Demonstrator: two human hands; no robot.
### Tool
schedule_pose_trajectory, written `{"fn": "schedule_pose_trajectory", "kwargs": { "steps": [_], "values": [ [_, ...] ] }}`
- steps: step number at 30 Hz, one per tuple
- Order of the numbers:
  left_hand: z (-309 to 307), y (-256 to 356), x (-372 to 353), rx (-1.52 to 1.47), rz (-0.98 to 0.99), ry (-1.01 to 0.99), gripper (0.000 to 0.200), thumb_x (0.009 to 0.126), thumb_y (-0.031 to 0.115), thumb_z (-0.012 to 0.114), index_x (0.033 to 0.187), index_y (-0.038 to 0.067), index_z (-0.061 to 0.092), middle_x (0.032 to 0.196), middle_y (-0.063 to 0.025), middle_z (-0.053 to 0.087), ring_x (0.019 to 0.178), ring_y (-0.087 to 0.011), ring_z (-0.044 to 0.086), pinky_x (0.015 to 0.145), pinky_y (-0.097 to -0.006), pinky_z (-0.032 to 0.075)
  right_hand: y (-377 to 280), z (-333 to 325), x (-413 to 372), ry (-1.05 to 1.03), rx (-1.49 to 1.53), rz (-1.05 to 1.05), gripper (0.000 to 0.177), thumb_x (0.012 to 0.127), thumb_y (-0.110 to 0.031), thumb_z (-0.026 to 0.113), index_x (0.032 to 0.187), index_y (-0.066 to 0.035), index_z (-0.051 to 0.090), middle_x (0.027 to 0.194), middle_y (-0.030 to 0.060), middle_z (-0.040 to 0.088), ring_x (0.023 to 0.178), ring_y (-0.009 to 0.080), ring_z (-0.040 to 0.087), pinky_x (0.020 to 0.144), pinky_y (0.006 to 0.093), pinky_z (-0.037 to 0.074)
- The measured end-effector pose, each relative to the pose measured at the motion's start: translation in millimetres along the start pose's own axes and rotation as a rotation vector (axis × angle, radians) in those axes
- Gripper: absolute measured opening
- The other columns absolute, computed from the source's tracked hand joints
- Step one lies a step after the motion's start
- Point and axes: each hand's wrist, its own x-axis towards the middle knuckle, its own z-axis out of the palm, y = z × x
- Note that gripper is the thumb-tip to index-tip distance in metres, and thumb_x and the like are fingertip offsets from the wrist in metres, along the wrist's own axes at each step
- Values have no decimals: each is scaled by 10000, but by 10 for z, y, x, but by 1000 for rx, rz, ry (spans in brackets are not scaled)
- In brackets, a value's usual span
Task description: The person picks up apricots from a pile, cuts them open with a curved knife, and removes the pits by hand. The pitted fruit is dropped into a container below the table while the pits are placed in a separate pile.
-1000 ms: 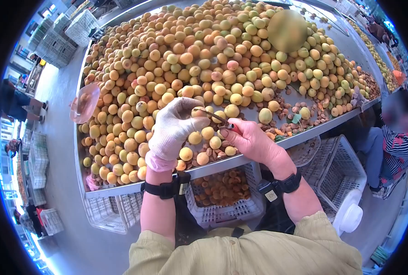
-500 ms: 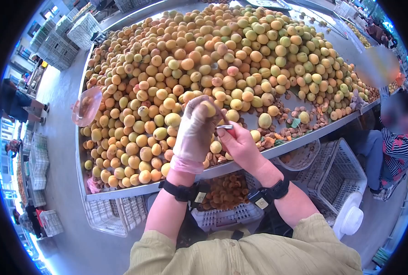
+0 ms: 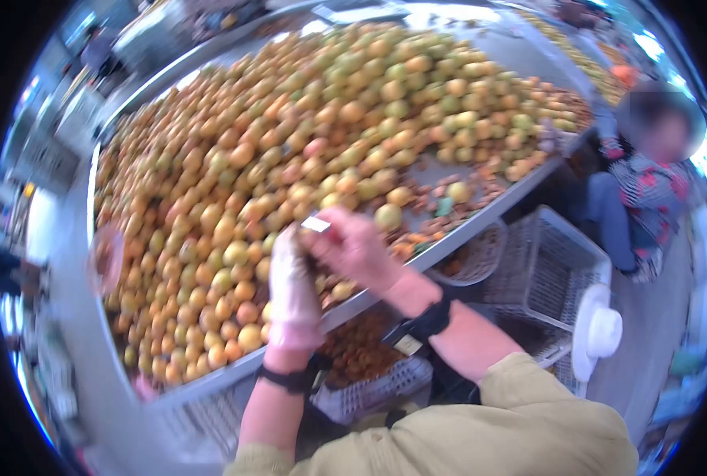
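Observation:
My left hand [image 3: 294, 289], in a pale glove with a pink cuff, is curled at the near edge of the apricot heap. Half a second ago an apricot showed in its fingers; now blur and my right hand mostly hide it. My right hand [image 3: 357, 250] is bare and closed round a small knife [image 3: 316, 225] with a short bright blade and reddish handle. The blade lies at the left hand's fingertips, the two hands touching or nearly so. Around and beyond them spread many yellow-orange apricots [image 3: 234, 170] on a metal-rimmed table [image 3: 441, 252].
Under the table edge stands a crate [image 3: 377, 389] holding brownish-orange pieces. White crates [image 3: 556, 270], a round basket [image 3: 480, 258] and a white lidded object [image 3: 597, 332] are at the right. A person [image 3: 643, 190] sits beyond them. A pink scoop-like container [image 3: 107, 258] lies on the left rim.
The view has turned and blurred, the table now slanting up to the right. My right hand has come over the left hand's fingertips with the knife, covering the apricot.

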Motion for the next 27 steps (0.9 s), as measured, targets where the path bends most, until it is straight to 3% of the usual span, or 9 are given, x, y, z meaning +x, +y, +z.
{"fn": "schedule_pose_trajectory", "kwargs": {
  "steps": [3,5,7,9,12,19,21,25,27],
  "values": [
    [152,136,-130,324,205,87,259,998,290,450,1075,60,543,970,4,549,823,-75,499,720,-223,436,71,84,-49,36,96,67,362,872,-387,638,816,-49,522,670,151,562,610,312,572,559,369,452],
    [136,163,-128,335,265,35,230,997,260,456,1054,56,546,934,18,541,772,-48,476,666,-192,413,91,134,-34,36,208,109,360,897,-370,609,796,-48,485,634,123,534,564,271,529,539,361,427],
    [199,235,-191,412,307,31,229,989,261,478,1046,50,544,902,26,536,735,-35,465,613,-175,392,54,65,-12,-68,277,208,272,931,-301,590,913,-34,541,662,-7,491,643,58,443,551,254,398],
    [149,248,-172,366,251,-71,275,925,276,605,1033,33,537,922,10,529,740,-42,488,583,-173,400,7,-1,12,-120,343,276,273,949,-311,558,911,-41,548,669,-22,482,653,48,435,559,236,389],
    [44,209,-77,399,292,-117,254,881,179,664,1028,18,532,936,-2,523,788,-76,486,700,-212,437,54,26,8,-124,404,298,278,957,-316,546,940,-39,560,708,-44,489,672,35,431,576,220,388],
    [150,170,-131,572,428,-62,215,830,12,644,1016,8,537,934,-8,522,830,-92,470,777,-233,427,36,-19,-12,-83,534,417,302,955,-339,551,998,-39,551,747,-68,487,633,12,413,532,185,353],
    [188,231,-184,497,384,-81,218,821,-5,644,1010,6,538,924,-6,518,833,-94,473,776,-235,427,14,-59,-12,-165,592,458,313,956,-374,535,997,-64,537,727,-69,471,555,12,404,458,178,315],
    [183,294,-244,688,401,-73,214,800,-23,661,966,18,532,908,-2,506,819,-99,472,763,-236,428,19,-70,-38,-261,749,554,328,956,-416,510,1027,-96,505,694,-65,451,484,21,376,403,179,274],
    [111,289,-226,747,427,-83,216,794,-27,666,953,24,529,904,-1,502,812,-100,471,758,-236,427,4,-90,-59,-325,838,727,347,953,-439,496,1076,-114,477,674,-60,440,478,31,371,398,183,275]
  ]
}}
